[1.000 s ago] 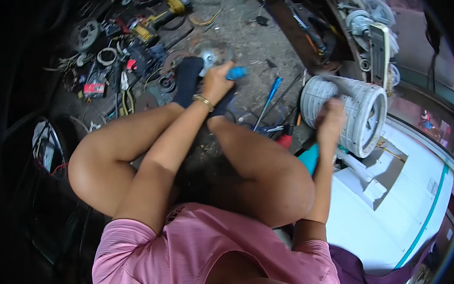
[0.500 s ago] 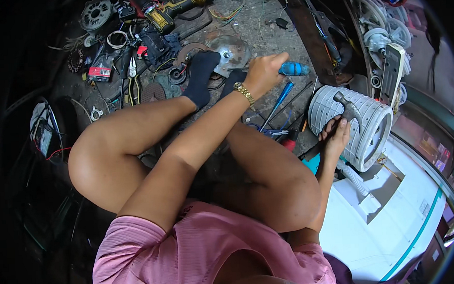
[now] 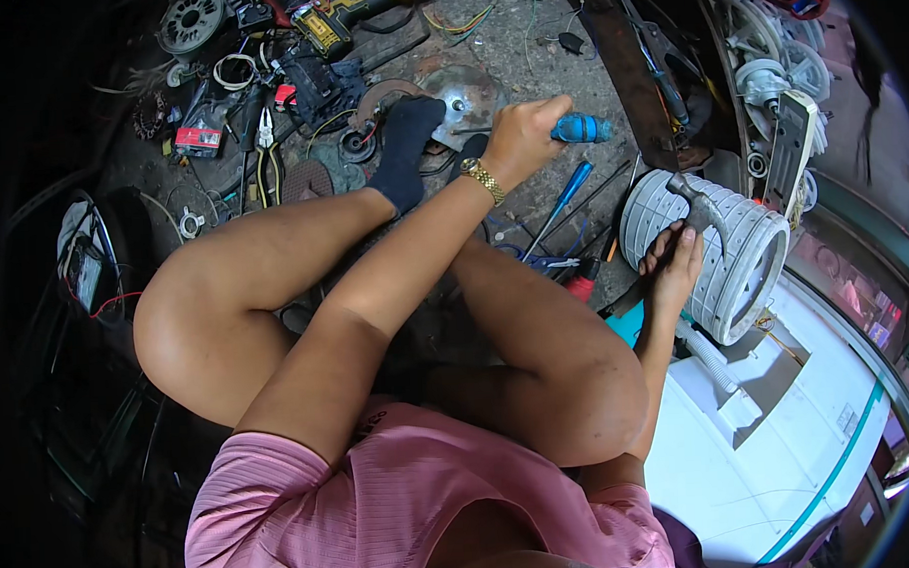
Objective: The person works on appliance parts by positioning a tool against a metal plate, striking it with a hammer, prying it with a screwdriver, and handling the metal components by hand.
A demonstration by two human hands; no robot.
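Moved rightward, screwdriver (image 3: 583, 129) is being gripped in left hand (image 3: 525, 138), hammer (image 3: 703, 213) in right hand (image 3: 678, 268), seemingly being readied, aim being needed.

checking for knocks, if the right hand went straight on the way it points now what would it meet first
Probably the white ribbed drum, which lies straight ahead of the right hand and its hammer in the picture; depth between them is unclear.

Beyond the hammer (image 3: 703, 213) in the right hand (image 3: 678, 263) lay a drum (image 3: 652, 193); left of the left hand (image 3: 524, 136), a disc (image 3: 480, 91), then pliers (image 3: 267, 150) and, farther off, a power tool (image 3: 327, 26); between both hands, on the floor (image 3: 542, 76), a screwdriver (image 3: 571, 186)
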